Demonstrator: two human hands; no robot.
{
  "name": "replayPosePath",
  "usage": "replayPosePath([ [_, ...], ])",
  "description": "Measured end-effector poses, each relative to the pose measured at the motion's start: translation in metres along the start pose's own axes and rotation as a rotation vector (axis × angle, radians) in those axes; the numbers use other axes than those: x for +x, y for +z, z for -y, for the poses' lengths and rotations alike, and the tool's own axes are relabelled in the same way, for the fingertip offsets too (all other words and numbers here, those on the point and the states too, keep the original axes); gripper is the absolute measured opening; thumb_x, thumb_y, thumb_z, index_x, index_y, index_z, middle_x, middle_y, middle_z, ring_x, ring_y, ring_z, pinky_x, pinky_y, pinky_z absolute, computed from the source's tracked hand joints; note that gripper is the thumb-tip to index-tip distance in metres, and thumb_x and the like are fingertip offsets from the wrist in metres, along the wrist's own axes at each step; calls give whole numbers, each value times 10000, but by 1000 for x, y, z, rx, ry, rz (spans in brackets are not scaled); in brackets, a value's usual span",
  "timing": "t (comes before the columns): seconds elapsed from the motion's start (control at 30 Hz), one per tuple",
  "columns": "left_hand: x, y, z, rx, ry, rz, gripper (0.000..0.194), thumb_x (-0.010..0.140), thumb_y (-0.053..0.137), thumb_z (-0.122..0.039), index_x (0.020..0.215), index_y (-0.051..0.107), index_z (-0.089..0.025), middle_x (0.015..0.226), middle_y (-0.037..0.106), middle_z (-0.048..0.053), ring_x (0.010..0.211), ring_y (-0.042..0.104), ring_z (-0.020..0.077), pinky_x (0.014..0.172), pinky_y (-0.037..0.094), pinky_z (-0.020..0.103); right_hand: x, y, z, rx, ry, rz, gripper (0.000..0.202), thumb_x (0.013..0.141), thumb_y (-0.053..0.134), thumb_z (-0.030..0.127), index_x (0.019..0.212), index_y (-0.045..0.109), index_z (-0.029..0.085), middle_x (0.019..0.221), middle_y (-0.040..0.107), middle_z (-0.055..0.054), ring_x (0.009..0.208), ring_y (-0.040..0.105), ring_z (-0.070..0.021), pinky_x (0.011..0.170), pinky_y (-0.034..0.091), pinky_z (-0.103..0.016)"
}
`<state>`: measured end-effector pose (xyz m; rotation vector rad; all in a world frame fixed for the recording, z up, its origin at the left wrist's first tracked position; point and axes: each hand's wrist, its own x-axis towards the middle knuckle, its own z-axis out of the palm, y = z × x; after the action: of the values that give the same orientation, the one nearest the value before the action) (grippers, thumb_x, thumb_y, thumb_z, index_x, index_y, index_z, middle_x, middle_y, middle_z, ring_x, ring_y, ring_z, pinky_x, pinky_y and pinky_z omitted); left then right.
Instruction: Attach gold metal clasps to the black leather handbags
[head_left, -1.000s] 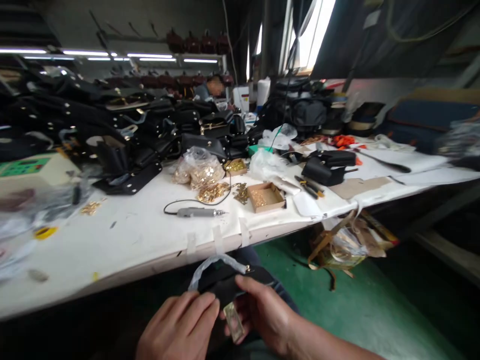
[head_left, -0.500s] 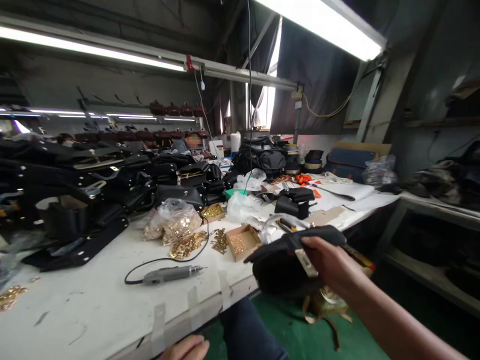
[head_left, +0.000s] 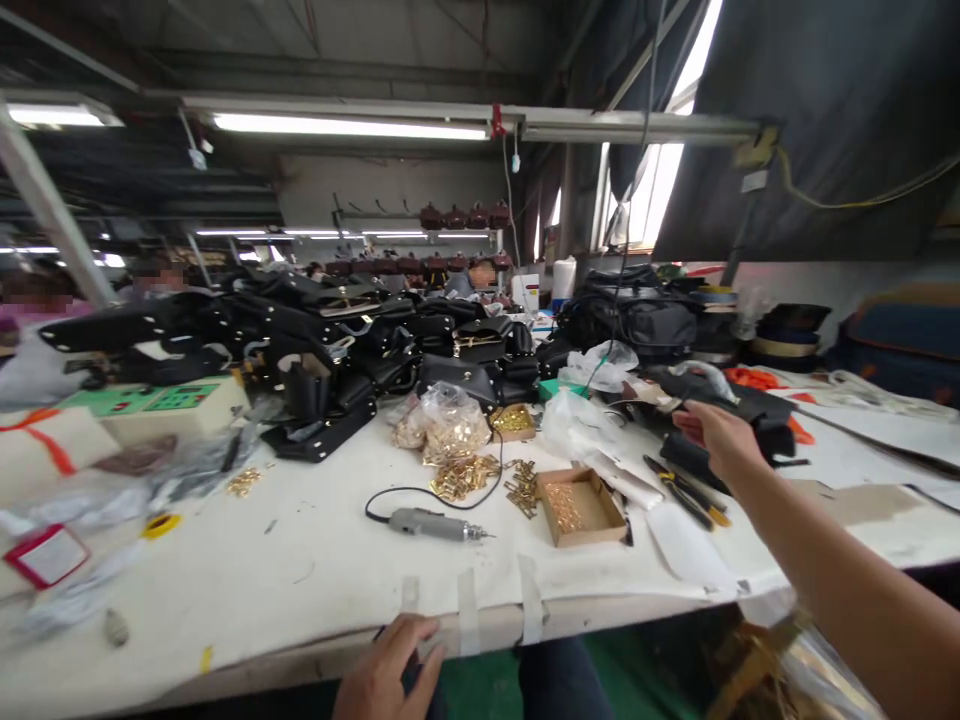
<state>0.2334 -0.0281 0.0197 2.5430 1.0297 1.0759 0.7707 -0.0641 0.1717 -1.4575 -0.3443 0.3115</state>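
Note:
My left hand (head_left: 391, 668) rests at the table's front edge, thumb and fingers apart, with nothing in it. On the right, my right hand (head_left: 718, 436) reaches over the table with its fingers stretched out, beside a black bag (head_left: 750, 400) lying on other black pieces. Left of that hand are pliers with black-and-yellow handles (head_left: 686, 497). A grey electric screwdriver (head_left: 431, 524) lies near the middle of the table. Behind and beside it are gold metal fittings (head_left: 465, 478) and a cardboard box (head_left: 600, 510) of small copper-coloured parts.
Black bags (head_left: 322, 350) are heaped along the back left. A clear plastic bag of fittings (head_left: 450, 420) stands mid-table. At left are a green-topped box (head_left: 172, 400) and yellow tape (head_left: 160, 525). People sit farther back. A cable (head_left: 646, 110) hangs down.
The black bag that my right hand held off the table's edge now lies on the table, out of its grip. My left hand has come up onto the edge. The view has swung left.

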Motion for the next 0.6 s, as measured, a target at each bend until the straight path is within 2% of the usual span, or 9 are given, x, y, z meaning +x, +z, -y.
replayPosePath([
  [0.1,12,-5,19,-16,-218,64,199,982,543,-357,934,712,-262,821,739,-10,647,677,154,650,560,252,-38,32,-44,-120,10,214,230,773,762,353,897,768,160,801,779,-117,746,725,-225,727,569,-344],
  [0.17,24,-6,37,-41,-336,76,239,971,538,-389,917,728,-254,844,748,6,658,662,166,656,535,276,-68,62,-59,-222,-18,384,321,762,780,395,967,789,148,820,788,-121,786,735,-251,767,561,-366],
  [0.27,38,-5,66,-146,-463,26,267,945,545,-400,898,746,-230,862,755,30,712,657,186,695,508,297,-118,121,-64,-424,-188,698,404,818,730,478,1076,785,171,887,802,-97,857,746,-272,789,553,-365],
  [0.33,39,-4,79,-213,-548,-28,279,933,541,-387,875,748,-208,793,736,36,663,626,185,664,489,301,-157,166,-62,-481,-301,887,411,865,680,518,1086,781,186,923,805,-85,865,740,-270,764,545,-351],
  [0.4,29,-2,82,-240,-613,-70,299,938,520,-368,857,749,-193,762,727,46,671,630,189,651,488,301,-199,212,-65,-516,-404,1078,402,911,627,528,1083,784,200,948,803,-76,855,733,-264,752,540,-349],
  [0.47,10,-3,77,-274,-664,-97,263,923,555,-351,874,764,-199,809,747,48,735,663,188,684,507,293,-240,253,-78,-547,-501,1248,390,931,602,514,1088,783,207,998,799,-83,885,734,-269,791,548,-367],
  [0.53,-17,-10,70,-301,-720,-122,207,883,638,-357,916,790,-220,844,763,35,754,679,171,713,523,272,-274,285,-103,-576,-639,1357,397,916,616,510,1119,773,207,1106,783,-106,989,730,-294,890,550,-407],
  [0.6,-52,-26,70,-279,-818,-177,182,868,668,-351,925,800,-238,814,761,16,719,676,155,688,521,257,-297,308,-138,-590,-836,1398,450,893,628,534,1174,754,205,1228,742,-130,1117,697,-325,1002,520,-459],
])
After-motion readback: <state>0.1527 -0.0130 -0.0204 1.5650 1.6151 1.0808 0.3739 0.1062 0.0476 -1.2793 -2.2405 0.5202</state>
